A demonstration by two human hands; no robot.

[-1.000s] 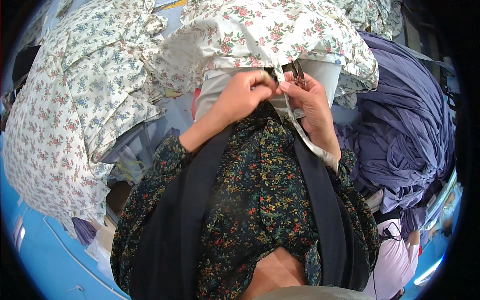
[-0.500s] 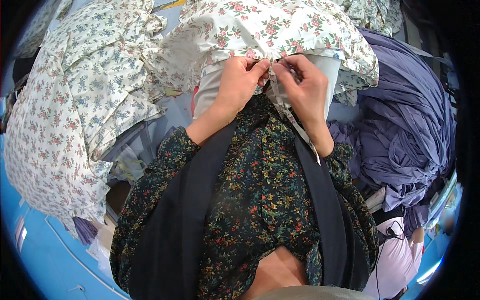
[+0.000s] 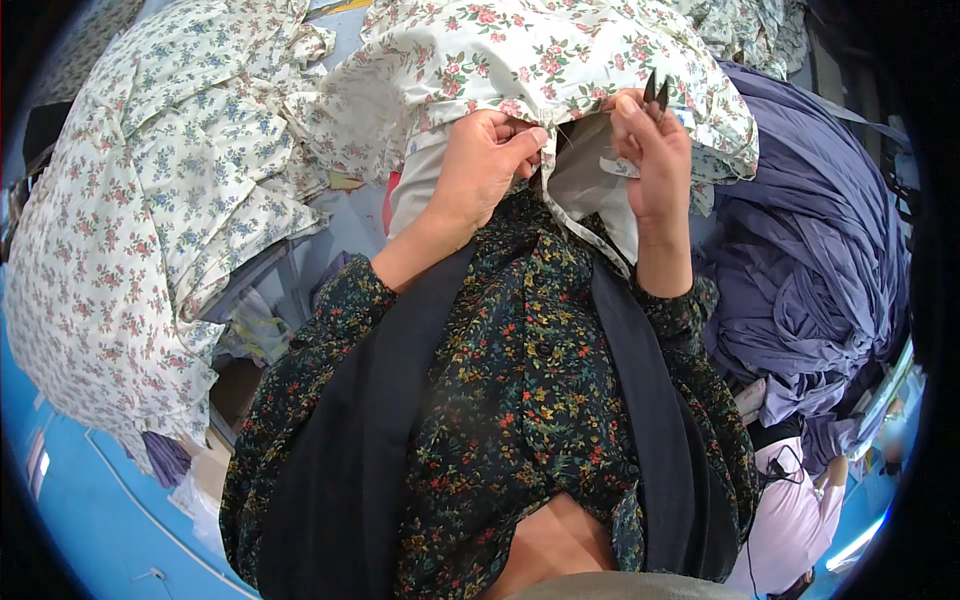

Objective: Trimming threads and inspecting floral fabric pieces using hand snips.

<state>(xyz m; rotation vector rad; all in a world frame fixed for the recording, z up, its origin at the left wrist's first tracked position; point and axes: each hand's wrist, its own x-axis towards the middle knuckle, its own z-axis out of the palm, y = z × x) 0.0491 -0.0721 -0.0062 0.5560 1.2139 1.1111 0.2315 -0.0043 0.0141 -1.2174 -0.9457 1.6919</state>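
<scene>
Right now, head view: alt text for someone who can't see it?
A person's left hand grips the near edge of white floral cloth, where a narrow strip hangs down; the right hand holds small dark snips, blades pointing away. More floral cloth is heaped at left, purple fabric at right.

1. On my feed's right, I see a large heap of crumpled slate-purple cloth (image 3: 810,240).
2. Lower right, I make out a person in pale pink clothing (image 3: 785,515).
3. Lower left, I see bright-blue flooring (image 3: 75,510).
</scene>
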